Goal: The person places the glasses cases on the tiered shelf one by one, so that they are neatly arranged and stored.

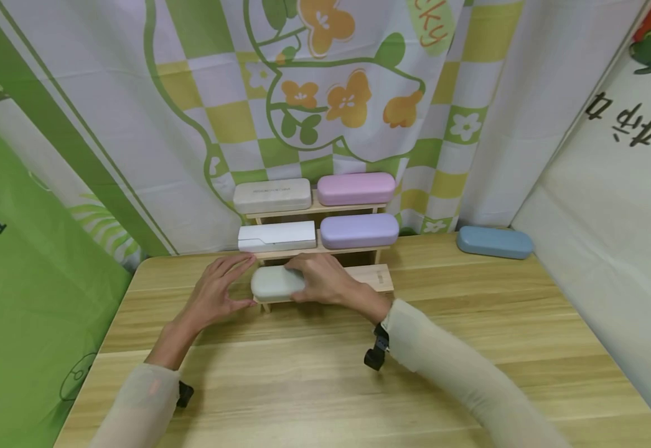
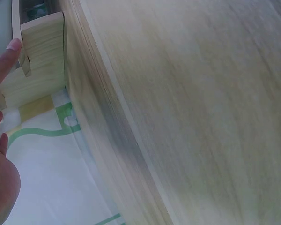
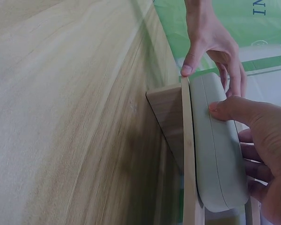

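Observation:
On the left part of the lowest step of a small wooden stepped rack [image 1: 367, 275] lies a pale grey-white glasses case [image 1: 272, 283]. My right hand [image 1: 325, 280] grips this case, the thumb on its near side and the fingers behind it, as the right wrist view shows. My left hand [image 1: 210, 295] is spread at the left end of the same step. Its thumb touches the end of the board in the right wrist view, while the other fingers reach toward the back. Only the edge of the left hand [image 2: 4, 173] shows in the left wrist view.
Above, the middle step carries a white case [image 1: 277, 236] and a lavender case [image 1: 359, 231]. The top step bears an off-white case [image 1: 272, 195] and a pink case [image 1: 356, 189]. A blue case [image 1: 495, 242] lies at the back right of the wooden table [image 1: 303, 386]. Printed curtains hang behind.

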Demonstrator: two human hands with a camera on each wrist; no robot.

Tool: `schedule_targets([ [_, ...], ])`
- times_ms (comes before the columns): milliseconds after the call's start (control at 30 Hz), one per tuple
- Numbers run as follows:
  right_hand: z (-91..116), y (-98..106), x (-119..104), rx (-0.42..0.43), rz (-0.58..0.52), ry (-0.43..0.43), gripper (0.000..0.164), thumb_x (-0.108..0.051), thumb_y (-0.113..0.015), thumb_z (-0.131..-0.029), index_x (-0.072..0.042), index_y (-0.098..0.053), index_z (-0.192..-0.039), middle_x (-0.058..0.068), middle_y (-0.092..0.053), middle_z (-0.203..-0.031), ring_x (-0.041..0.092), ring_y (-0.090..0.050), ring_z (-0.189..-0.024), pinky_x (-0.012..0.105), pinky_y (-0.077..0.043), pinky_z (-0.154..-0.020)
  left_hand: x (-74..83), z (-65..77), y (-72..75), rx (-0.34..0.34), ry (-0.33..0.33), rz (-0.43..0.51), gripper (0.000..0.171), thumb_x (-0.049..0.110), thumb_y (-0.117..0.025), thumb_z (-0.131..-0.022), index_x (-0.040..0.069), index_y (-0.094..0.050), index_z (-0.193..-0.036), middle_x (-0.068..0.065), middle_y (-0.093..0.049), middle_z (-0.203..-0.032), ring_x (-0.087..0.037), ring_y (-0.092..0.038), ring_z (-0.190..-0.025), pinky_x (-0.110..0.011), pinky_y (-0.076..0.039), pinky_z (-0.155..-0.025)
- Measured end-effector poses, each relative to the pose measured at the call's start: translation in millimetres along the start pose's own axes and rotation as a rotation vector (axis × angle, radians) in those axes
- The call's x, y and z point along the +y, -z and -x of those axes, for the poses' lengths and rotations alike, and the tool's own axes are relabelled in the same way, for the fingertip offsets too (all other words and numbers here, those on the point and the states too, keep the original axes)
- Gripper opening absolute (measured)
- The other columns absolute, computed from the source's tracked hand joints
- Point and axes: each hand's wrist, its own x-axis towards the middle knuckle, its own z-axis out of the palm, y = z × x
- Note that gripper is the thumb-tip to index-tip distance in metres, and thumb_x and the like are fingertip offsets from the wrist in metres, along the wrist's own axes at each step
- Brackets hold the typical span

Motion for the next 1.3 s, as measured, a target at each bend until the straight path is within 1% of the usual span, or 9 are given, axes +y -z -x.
schedule_targets([
  [233,-2.6,-2.7,-2.1,0.010,0.024,0.039,0.059,-0.033,-0.095,-0.078,-0.004,-0.075,-0.126,0.011,-0.073,-0.127,0.024,-0.074,-0.101,0.033,-0.063,-0.081,0.2,0.0,1.4,-0.001,0.007,-0.007,0.110,0.027,-0.109,-0.053,0.004,-0.059,-0.149,-0.016,-0.059,-0.149,-0.042,-0.056,-0.129,-0.062,-0.047,-0.106],
  [467,-3.7,-4.2,-3.0,0.004,0.031,0.028,0.056,-0.032,-0.094,-0.080,-0.005,-0.076,-0.126,0.011,-0.075,-0.128,0.026,-0.074,-0.110,0.036,-0.063,-0.087,-1.8,0.7,1.5,0.015,0.009,0.003,0.110,0.028,-0.109,-0.052,0.004,-0.061,-0.147,-0.016,-0.060,-0.147,-0.042,-0.057,-0.127,-0.062,-0.047,-0.106],
  [600,-5.5,-5.5,-3.7,0.003,0.044,0.029,0.054,-0.032,-0.093,-0.081,-0.006,-0.077,-0.125,0.009,-0.076,-0.128,0.024,-0.075,-0.109,0.036,-0.063,-0.086,-2.8,1.3,2.5,0.020,0.006,0.003,0.110,0.028,-0.109,-0.051,0.004,-0.061,-0.147,-0.017,-0.061,-0.146,-0.042,-0.058,-0.126,-0.061,-0.047,-0.105],
  [800,-8.7,-7.3,-6.7,-0.003,0.051,0.037,0.050,-0.034,-0.091,-0.084,-0.007,-0.078,-0.124,0.008,-0.075,-0.131,0.024,-0.074,-0.113,0.037,-0.062,-0.089,-2.7,0.5,3.9,0.018,-0.007,-0.012,0.112,0.027,-0.109,-0.050,0.003,-0.060,-0.148,-0.016,-0.061,-0.146,-0.043,-0.058,-0.126,-0.061,-0.047,-0.106],
  [1100,-10.4,-9.8,-8.3,-0.021,0.073,0.017,0.050,-0.037,-0.089,-0.087,-0.009,-0.077,-0.127,0.007,-0.073,-0.136,0.024,-0.074,-0.113,0.036,-0.062,-0.088,-2.0,-0.4,3.1,0.003,-0.003,-0.024,0.113,0.026,-0.110,-0.049,0.004,-0.060,-0.148,-0.016,-0.061,-0.147,-0.042,-0.057,-0.127,-0.060,-0.048,-0.106],
  [1300,-8.3,-9.4,-8.8,-0.017,0.066,0.015,0.048,-0.035,-0.089,-0.087,-0.008,-0.078,-0.126,0.008,-0.072,-0.137,0.025,-0.074,-0.113,0.037,-0.063,-0.087,-2.5,-1.3,1.9,-0.002,-0.011,-0.030,0.114,0.027,-0.110,-0.049,0.004,-0.059,-0.148,-0.017,-0.060,-0.147,-0.042,-0.058,-0.126,-0.060,-0.049,-0.106],
])
